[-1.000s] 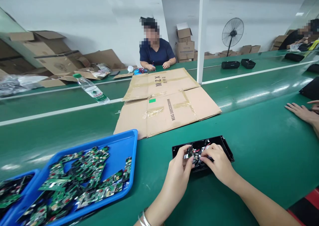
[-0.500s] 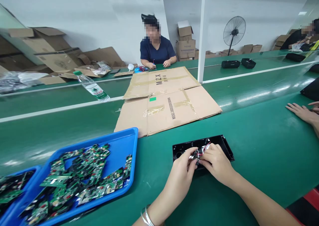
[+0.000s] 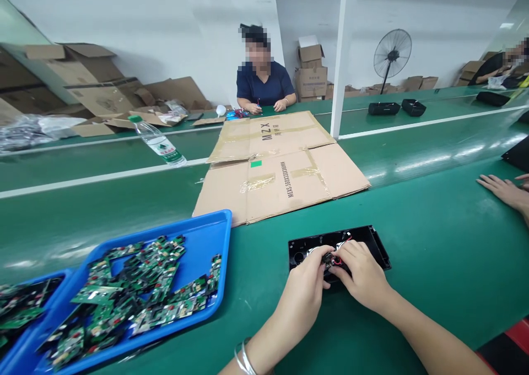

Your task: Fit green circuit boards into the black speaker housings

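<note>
**Both hands at the black case**

The black case (image 3: 363, 240) lies flat on the green worktop (image 3: 433, 254), near its front edge. The left hand (image 3: 303, 278) and right hand (image 3: 361, 273) meet over its middle, fingertips pinched on a small part with red wire (image 3: 334, 260). A blue tray (image 3: 206, 237) of circuit boards (image 3: 136, 295) sits toward the front left corner; flattened cardboard (image 3: 281, 171) lies behind the case.

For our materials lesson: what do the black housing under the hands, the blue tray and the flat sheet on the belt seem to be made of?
Black housing: probably moulded plastic, matt, with thin rigid walls and formed holes.
Blue tray: likely plastic, smooth and slightly glossy, with a rounded moulded rim.
Flat sheet: brown corrugated cardboard, matt, with fold creases, shiny tape strips and printed lettering.
</note>
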The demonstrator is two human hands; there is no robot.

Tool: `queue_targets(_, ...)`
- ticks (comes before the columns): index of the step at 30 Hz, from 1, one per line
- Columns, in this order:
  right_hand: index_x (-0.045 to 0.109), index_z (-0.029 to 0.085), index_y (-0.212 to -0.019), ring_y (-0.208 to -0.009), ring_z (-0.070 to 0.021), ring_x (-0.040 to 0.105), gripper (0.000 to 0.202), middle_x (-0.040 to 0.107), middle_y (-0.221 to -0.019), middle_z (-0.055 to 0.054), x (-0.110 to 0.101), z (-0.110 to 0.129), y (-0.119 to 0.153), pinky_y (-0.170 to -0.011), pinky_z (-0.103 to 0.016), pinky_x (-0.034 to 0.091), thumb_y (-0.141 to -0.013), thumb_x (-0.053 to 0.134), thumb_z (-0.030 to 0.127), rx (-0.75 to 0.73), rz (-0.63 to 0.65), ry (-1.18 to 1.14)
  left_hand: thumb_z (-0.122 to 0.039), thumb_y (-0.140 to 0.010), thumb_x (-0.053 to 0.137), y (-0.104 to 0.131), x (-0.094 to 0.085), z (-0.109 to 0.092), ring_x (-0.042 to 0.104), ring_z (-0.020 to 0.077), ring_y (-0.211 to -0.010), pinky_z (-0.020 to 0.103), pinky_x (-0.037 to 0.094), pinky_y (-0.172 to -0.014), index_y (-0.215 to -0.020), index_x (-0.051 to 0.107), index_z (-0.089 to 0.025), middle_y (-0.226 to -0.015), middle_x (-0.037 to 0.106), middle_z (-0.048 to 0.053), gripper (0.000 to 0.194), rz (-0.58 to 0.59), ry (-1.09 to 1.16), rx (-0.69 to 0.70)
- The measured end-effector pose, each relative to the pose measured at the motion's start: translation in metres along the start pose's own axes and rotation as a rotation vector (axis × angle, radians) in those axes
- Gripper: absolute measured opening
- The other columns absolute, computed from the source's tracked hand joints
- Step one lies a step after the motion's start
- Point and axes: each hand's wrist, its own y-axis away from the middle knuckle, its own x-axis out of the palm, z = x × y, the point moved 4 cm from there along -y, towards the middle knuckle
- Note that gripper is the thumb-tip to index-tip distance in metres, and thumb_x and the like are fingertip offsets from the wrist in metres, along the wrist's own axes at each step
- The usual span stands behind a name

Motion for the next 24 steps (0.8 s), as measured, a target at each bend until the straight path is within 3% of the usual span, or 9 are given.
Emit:
queue_targets(8,0.054,0.018,-0.084,-0.079,-0.0199,0.048,0.015,0.055,-0.081,-0.005,0.003,0.001,0.0,-0.071,-0.034,0.037,-0.09,0.043,0.028,0.016,-0.07,-0.01,-0.026,-0.088,0.032,-0.002,-0.004,-0.001,0.059,0.0102,-0.055,0.028,0.052,-0.059,-0.11,0.047,-0.023,-0.092,0.061,0.004,0.028,-0.024,0.09,-0.071)
queue_targets(12,0.054,0.018,-0.094,-0.086,-0.0201,0.051,0.019,0.056,-0.092,-0.007,-0.009,-0.017,-0.001,-0.073,-0.032,0.04,-0.091,0.044,0.034,0.078,-0.191,-0.107,-0.029,-0.083,0.043,-0.005,-0.008,0.002,0.062,0.0144,-0.075,0.029,0.056,-0.063,-0.105,0.047,-0.022,-0.098,0.057,0.004,0.024,-0.048,0.289,-0.102)
queue_targets(15,0.058,0.017,-0.089,-0.085,-0.0224,0.051,0.021,0.06,-0.087,-0.008,-0.017,-0.036,-0.004,-0.071,-0.035,0.038,-0.092,0.041,0.029,0.183,-0.272,0.102,-0.029,-0.081,0.047,-0.006,-0.01,0.003,0.062,0.0138,-0.073,0.031,0.057,-0.067,-0.104,0.047,-0.02,-0.094,0.056,0.003,0.024,-0.066,0.315,-0.136)
queue_targets(18,0.062,0.017,-0.082,-0.081,-0.0241,0.051,0.018,0.062,-0.08,-0.008,-0.015,-0.045,-0.01,-0.067,-0.036,0.034,-0.088,0.048,0.028,0.227,-0.188,0.292,-0.029,-0.08,0.047,-0.005,-0.01,0.0,0.06,0.0121,-0.069,0.032,0.057,-0.069,-0.102,0.048,-0.02,-0.091,0.055,0.002,0.024,-0.061,0.296,-0.157)
queue_targets(21,0.064,0.019,-0.079,-0.081,-0.0223,0.053,0.015,0.064,-0.081,-0.005,-0.012,-0.047,-0.015,-0.067,-0.035,0.034,-0.086,0.051,0.022,0.237,-0.122,0.25,-0.031,-0.079,0.048,-0.004,-0.011,-0.003,0.058,0.0108,-0.067,0.032,0.056,-0.07,-0.099,0.047,-0.02,-0.093,0.054,0.003,0.023,-0.073,0.294,-0.15)
queue_targets(24,0.064,0.019,-0.084,-0.082,-0.0198,0.055,0.022,0.065,-0.085,-0.004,-0.011,-0.043,-0.017,-0.069,-0.033,0.035,-0.088,0.043,0.017,0.242,-0.149,0.142,-0.031,-0.079,0.048,-0.005,-0.011,0.0,0.06,0.0127,-0.067,0.032,0.055,-0.067,-0.098,0.045,-0.021,-0.094,0.056,0.003,0.022,-0.084,0.27,-0.142)
